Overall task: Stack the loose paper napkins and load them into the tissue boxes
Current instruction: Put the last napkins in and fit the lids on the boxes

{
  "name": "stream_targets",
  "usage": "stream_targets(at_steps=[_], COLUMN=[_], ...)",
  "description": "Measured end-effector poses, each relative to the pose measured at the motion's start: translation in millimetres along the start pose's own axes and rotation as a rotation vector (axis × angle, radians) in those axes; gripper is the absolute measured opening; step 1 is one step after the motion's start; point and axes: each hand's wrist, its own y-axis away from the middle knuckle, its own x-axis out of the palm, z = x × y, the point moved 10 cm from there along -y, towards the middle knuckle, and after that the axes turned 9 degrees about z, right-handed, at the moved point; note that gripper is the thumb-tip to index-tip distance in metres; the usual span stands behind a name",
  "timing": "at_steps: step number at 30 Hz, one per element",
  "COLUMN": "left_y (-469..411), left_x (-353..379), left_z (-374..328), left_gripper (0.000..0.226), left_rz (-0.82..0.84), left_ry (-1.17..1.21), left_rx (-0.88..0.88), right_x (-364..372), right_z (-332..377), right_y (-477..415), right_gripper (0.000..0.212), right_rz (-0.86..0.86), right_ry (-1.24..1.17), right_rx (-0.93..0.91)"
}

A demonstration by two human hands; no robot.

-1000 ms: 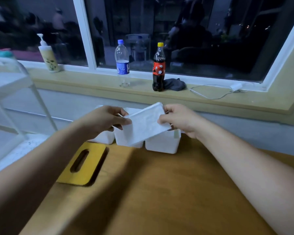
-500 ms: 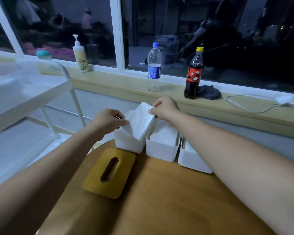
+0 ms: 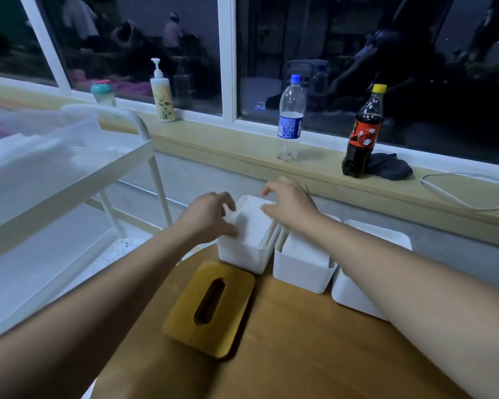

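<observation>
Two bare forearms reach forward over a round wooden table to the left tissue box. Reaching its left rim, the left hand curls its fingers and pinches the near-left edge of the napkins. At the far right corner of that box the right hand arches, fingers bent down and thumb touching the top sheet; whether it grips them cannot be told

Three white open boxes stand side by side at the table's far edge: the left one, the middle tissue box, which has white napkins inside, and the right tissue box, partly behind the right forearm. A yellow wooden lid with an oval slot lies flat just in front of the left box. Behind runs a pale windowsill under dark glass, bearing a pump bottle, a clear water bottle, a cola bottle, a dark cloth and a white cable. To the left stands a white cart

The napkins are white and stacked, sitting down inside the left box, tilted against its left wall
</observation>
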Motion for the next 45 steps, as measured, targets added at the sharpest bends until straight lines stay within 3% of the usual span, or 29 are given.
stream_targets(at_steps=[3,6,15,19,23,32,38,45], left_y=[-2.9,-4.2,-4.1,10.8,43.5,150.6,201.1,219.9], left_x=[3.7,10.8,16.0,-10.0,-59.0,-221.0,-296.2,-304.9], left_z=[-10.0,-18.2,-24.5,-25.3,-30.9,-51.9,6.3,100.9], left_gripper=[0.032,0.029,0.041,0.042,0.035,0.02,0.006,0.038], left_rz=[-0.001,0.031,0.096,0.075,0.035,-0.228,-0.303,-0.062], left_ry=[-0.084,-0.209,-0.231,-0.192,-0.162,-0.125,-0.039,-0.16], left_rx=[0.077,0.065,0.029,0.037,0.043,0.001,-0.137,-0.428], right_x=[18.0,35.5,39.7,17.1,-15.6,-118.0,-124.6,-90.0], right_z=[15.6,12.6,18.6,27.9,63.8,214.9,303.3,391.3], right_y=[5.0,9.0,17.2,24.0,33.4,53.2,52.3,33.2], right_gripper=[0.034,0.041,0.047,0.054,0.047,0.014,0.009,0.018], right_rz=[0.167,0.306,0.407,0.352,0.262,0.02,0.037,0.11], right_ry=[0.091,0.241,0.302,0.247,0.137,-0.157,-0.208,-0.115], right_rx=[-0.099,-0.074,-0.025,-0.036,-0.1,-0.304,-0.367,-0.406])
